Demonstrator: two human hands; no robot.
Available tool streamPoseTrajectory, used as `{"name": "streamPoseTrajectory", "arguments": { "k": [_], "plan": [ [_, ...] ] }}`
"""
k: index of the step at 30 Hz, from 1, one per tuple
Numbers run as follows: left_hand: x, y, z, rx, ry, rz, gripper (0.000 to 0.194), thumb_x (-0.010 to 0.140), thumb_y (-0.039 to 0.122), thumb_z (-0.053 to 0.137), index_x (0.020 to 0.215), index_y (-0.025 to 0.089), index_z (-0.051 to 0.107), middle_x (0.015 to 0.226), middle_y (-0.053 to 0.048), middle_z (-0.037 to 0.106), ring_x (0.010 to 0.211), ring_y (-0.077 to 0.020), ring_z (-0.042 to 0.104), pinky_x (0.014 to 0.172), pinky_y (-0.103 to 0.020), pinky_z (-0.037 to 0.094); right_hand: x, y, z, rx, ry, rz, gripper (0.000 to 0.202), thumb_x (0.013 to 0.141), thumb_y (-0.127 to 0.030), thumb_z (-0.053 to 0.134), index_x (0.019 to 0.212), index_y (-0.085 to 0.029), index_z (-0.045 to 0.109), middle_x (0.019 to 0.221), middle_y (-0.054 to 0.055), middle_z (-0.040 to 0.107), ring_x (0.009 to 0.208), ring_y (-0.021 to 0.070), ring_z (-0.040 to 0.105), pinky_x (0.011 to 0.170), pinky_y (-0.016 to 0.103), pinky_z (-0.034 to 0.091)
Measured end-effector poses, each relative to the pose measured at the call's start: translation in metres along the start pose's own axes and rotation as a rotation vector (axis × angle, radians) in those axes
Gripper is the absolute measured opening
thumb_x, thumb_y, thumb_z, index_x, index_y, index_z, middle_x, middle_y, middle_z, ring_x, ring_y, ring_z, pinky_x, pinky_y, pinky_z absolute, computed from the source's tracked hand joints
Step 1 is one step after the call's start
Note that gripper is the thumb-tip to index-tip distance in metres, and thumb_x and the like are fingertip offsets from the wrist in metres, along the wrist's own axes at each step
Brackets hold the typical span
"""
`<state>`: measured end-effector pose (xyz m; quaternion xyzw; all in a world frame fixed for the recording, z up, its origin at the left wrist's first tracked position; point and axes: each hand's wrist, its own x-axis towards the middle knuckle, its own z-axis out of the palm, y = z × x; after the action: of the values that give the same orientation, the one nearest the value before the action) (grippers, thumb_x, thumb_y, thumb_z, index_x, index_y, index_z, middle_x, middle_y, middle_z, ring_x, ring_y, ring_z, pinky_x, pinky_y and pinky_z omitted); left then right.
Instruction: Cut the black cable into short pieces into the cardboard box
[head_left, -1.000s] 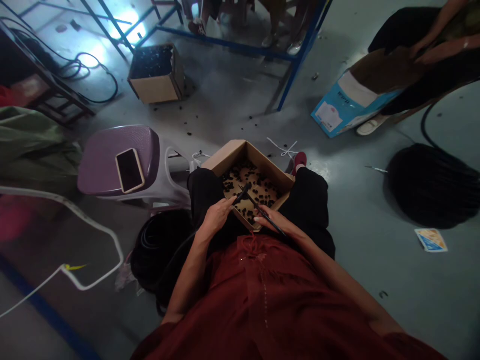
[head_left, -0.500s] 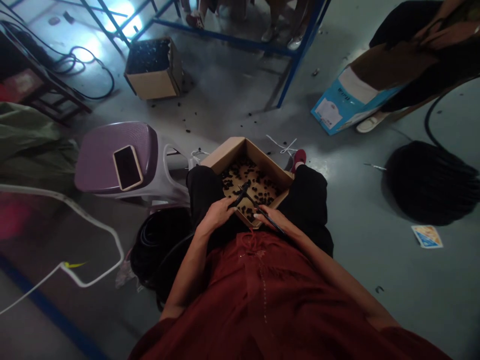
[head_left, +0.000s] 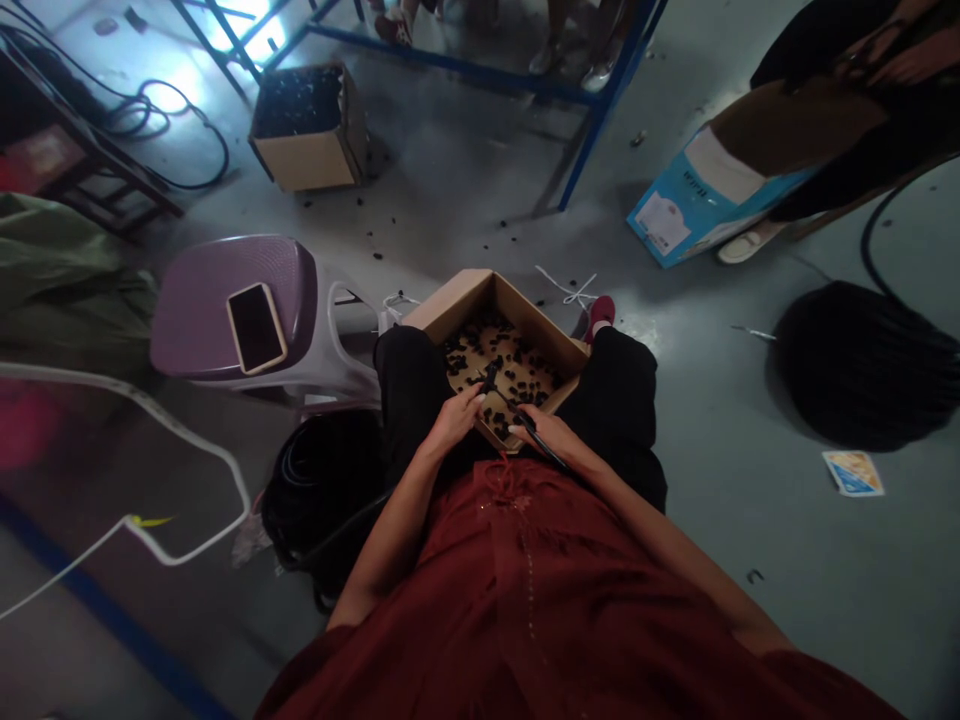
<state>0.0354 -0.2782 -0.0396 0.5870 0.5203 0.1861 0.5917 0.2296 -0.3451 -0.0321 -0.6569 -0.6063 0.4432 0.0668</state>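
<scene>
An open cardboard box (head_left: 459,300) rests between my black-trousered legs, with many small black pieces (head_left: 529,372) scattered on its bottom. Over its near part, my left hand (head_left: 456,418) is closed on a dark piece (head_left: 490,376), whose exact shape is too small to tell. My right hand (head_left: 546,430) grips a thin black tool (head_left: 541,442) that reaches from the dark piece back along my right wrist. The tips of the two meet above the box.
To the left are a purple stool (head_left: 191,300) with a phone (head_left: 256,328) and a black coil (head_left: 319,480). Ahead stand a carton (head_left: 307,162) and a blue frame (head_left: 450,66). A person holds a blue box (head_left: 675,205) at right, near a black bundle (head_left: 862,365).
My left hand has moved right and slightly up, closer to the tip of the dark piece. My right hand has hardly moved. The view has shifted slightly.
</scene>
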Motion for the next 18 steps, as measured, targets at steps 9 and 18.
{"name": "streamPoseTrajectory", "arguments": {
  "k": [9, 18],
  "plan": [
    [0.002, 0.004, -0.002, 0.015, -0.049, -0.045, 0.045, 0.086, 0.029, 0.043, 0.125, 0.008, 0.052, 0.061, 0.002, 0.052, 0.047, -0.0055, 0.038, 0.049, -0.018, 0.033, -0.003, -0.001, -0.003, 0.073, -0.049, 0.091, 0.057, 0.080, -0.046, 0.055, 0.127, -0.018, 0.042, 0.107, 0.010, 0.063, 0.094, 0.0227, 0.060, 0.080, 0.029, 0.042],
    [-0.011, 0.020, -0.019, 0.405, -0.088, 0.163, 0.041, 0.089, 0.030, 0.041, 0.121, 0.009, 0.057, 0.083, -0.009, 0.068, 0.083, -0.0182, 0.062, 0.080, -0.027, 0.046, -0.006, -0.003, -0.006, 0.037, 0.037, 0.029, 0.055, 0.077, -0.042, 0.059, 0.124, -0.018, 0.046, 0.119, 0.010, 0.055, 0.102, 0.0202, 0.055, 0.084, 0.029, 0.041]
  ]
}}
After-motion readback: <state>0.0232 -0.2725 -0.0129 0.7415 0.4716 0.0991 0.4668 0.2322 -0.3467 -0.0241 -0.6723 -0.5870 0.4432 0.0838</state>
